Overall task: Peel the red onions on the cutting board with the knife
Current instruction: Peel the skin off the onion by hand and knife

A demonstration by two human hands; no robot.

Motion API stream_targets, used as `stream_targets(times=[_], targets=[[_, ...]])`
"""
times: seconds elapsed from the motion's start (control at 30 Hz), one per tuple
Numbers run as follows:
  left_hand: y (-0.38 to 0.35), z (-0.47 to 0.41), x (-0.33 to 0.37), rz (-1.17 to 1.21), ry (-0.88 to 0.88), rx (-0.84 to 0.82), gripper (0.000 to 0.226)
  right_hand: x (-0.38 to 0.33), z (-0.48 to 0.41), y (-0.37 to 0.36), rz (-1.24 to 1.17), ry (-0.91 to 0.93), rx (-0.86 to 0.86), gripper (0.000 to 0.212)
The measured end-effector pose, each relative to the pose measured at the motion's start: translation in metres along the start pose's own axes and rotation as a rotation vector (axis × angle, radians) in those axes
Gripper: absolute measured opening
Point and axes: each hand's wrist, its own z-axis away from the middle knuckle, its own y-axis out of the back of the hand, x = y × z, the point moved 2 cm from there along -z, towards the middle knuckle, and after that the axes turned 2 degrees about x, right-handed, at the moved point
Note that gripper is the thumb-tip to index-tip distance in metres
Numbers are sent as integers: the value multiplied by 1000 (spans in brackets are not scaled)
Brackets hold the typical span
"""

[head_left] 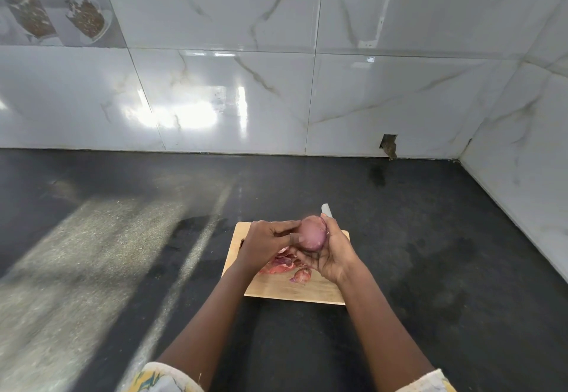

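Observation:
A red onion [313, 233], its pale purple flesh bare, is held above the wooden cutting board [276, 287]. My left hand [267, 242] grips its left side with curled fingers. My right hand [333, 251] cups the onion from the right and underneath and also holds the knife [326, 209], whose grey blade tip sticks up past my thumb. The knife's handle is hidden in my palm. Loose red onion skins [281, 264] and a small onion piece [301, 275] lie on the board below my hands.
The board sits on a dark countertop [430, 253]. Glossy marble-look wall tiles [276, 84] close off the back, and a side wall [522, 161] closes off the right. A small broken hole [388, 145] shows at the wall's base.

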Motion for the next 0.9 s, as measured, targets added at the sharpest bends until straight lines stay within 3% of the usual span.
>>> stream_targets(times=[0.3,0.73,0.9], targets=[[-7,3,-2,189,185,-14,26,1,-4,1,-62,86,-33,42],[-15,8,13,-91,105,166,22,2,2,-1,109,249,-1,43],[-12,5,14,-121,139,130,23,3,3,-2,148,308,-11,33]])
